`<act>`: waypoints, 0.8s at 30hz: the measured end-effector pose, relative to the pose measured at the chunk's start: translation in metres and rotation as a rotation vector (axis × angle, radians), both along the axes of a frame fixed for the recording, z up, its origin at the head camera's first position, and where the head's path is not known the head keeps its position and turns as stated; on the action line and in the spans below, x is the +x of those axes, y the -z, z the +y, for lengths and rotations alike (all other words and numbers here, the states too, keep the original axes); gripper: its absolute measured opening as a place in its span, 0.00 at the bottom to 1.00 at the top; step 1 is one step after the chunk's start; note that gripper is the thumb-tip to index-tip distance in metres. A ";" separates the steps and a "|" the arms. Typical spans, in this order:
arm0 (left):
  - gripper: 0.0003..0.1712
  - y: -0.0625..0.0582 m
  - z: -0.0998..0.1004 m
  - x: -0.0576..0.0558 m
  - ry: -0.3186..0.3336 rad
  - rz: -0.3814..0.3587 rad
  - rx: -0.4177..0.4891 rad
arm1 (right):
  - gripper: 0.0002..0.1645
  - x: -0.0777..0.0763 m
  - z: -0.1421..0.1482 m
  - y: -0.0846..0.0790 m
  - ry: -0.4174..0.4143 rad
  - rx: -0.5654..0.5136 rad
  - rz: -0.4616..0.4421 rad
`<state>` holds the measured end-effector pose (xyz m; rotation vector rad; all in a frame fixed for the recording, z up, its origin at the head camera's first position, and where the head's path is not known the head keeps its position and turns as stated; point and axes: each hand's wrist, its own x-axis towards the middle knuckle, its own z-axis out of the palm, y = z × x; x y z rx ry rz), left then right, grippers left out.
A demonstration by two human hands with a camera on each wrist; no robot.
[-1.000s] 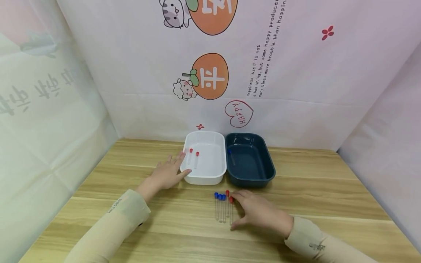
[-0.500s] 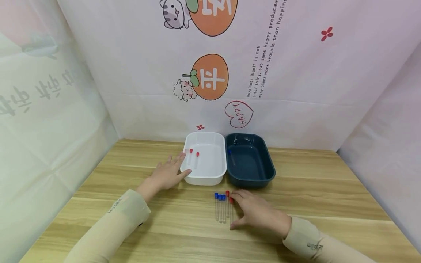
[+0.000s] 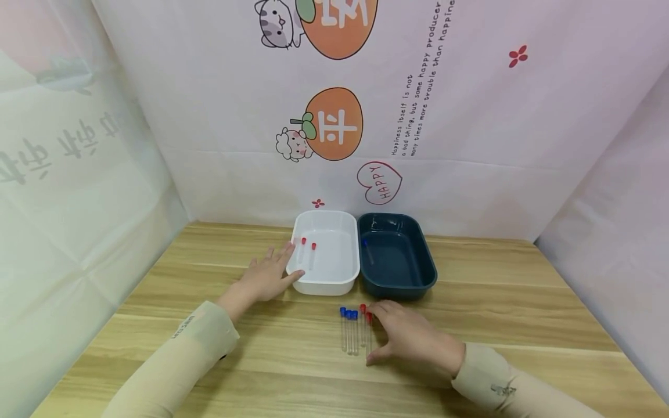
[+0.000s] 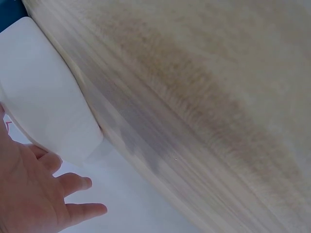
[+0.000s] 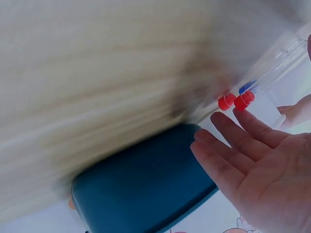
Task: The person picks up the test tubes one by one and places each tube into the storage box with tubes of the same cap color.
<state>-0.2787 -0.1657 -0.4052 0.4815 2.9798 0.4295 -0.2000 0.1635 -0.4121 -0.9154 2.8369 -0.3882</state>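
My left hand (image 3: pixel 265 277) rests at the left side of a white basin (image 3: pixel 334 287), thumb over its near corner and fingers spread along its rim. In the left wrist view the fingers of the left hand (image 4: pixel 36 189) lie against the basin's outer wall. My right hand (image 3: pixel 413 334) pinches a red-capped test tube (image 3: pixel 369 334) lengthwise, fingertip at the cap and thumb at the bottom end. Close to its left lie another red-capped tube (image 3: pixel 363 326) and several blue-capped tubes (image 3: pixel 349 334). In the right wrist view a fingertip meets the red cap (image 5: pixel 244 100).
Two red-capped tubes (image 3: pixel 313 255) lie inside the white basin. Against its right side stands a dark blue basin (image 3: pixel 399 291) with one blue-capped tube (image 3: pixel 369 252) inside. A printed cloth (image 3: pixel 460 197) hangs behind the wooden table (image 3: pixel 282 360).
The two red-capped tubes by my right hand have shifted slightly right, away from the blue-capped ones. My left hand stays in place at the white basin.
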 end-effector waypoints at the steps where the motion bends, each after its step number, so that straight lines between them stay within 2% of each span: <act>1: 0.49 0.000 0.000 0.000 0.000 -0.002 -0.001 | 0.60 0.000 0.000 -0.001 0.003 0.002 0.001; 13: 0.50 0.000 -0.001 0.001 -0.004 -0.009 0.001 | 0.60 0.004 0.001 -0.016 -0.013 0.022 0.013; 24: 0.50 -0.001 -0.001 0.000 -0.005 -0.009 0.005 | 0.56 0.010 -0.001 -0.040 -0.107 -0.016 0.052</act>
